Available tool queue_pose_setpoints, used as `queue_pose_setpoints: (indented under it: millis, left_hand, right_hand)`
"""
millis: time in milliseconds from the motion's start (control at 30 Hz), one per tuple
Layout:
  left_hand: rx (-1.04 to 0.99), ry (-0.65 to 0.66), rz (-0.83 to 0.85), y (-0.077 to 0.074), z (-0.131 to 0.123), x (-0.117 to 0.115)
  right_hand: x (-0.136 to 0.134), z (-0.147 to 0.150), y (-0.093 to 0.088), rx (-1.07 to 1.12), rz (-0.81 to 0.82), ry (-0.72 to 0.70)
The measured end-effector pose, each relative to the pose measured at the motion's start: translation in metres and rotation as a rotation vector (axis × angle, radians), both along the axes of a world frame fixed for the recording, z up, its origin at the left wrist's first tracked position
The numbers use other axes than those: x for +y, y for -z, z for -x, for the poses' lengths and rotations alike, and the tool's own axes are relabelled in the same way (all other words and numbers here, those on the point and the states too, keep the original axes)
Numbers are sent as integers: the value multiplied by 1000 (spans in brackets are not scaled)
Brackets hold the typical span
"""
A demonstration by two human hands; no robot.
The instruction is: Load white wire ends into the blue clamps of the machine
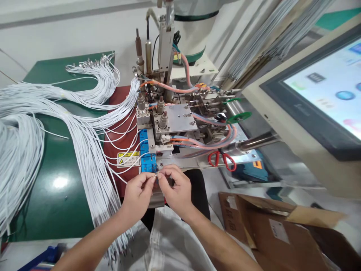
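In front of the machine, my left hand (pixel 137 195) and my right hand (pixel 177 190) meet with thumbs and forefingers pinched together. Between the fingertips is the tiny end of a white cable (pixel 120 177), which runs in to my left hand from the bundle. The detail of that end is too small to make out. Just beyond my fingers is a row of blue cable holders (pixel 148 162) on the machine's edge, with several white cables leading into it. The metal machine (pixel 180 117) stands behind, with orange and blue air tubes.
Thick bundles of white cables (pixel 84 139) cover much of the green table (pixel 62 205) on the left. Red-handled scissors (pixel 222 160) lie on the machine's base. A screen (pixel 324 82) juts in at right, above open cardboard boxes (pixel 270 229).
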State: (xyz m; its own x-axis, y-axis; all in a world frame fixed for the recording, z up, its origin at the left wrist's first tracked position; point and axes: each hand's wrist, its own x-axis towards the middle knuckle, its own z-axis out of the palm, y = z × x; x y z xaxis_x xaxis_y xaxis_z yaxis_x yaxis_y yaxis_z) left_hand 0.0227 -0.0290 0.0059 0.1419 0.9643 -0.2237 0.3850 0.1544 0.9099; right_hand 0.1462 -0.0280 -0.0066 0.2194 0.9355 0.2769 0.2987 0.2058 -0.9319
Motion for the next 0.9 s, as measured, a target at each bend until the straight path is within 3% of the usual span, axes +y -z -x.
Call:
queue_pose_setpoints:
  millis: [267, 533, 700, 800, 900]
  left_hand:
    - [-34, -76, -59, 7, -4, -8]
    - [-61, -113, -55, 7, -5, -8]
    - [-112, -136, -34, 9, -6, -7]
    - [-65, -91, -44, 7, -2, -6]
    - [44, 2, -50, 2, 6, -3]
  right_hand:
    - [-4, 16, 8, 15, -19, 127]
    - [1, 12, 6, 205, 114, 14]
    - [0, 9, 11, -66, -81, 64]
    - [4, 0, 9, -189, -165, -54]
    - [11, -14, 1, -218, -131, -238]
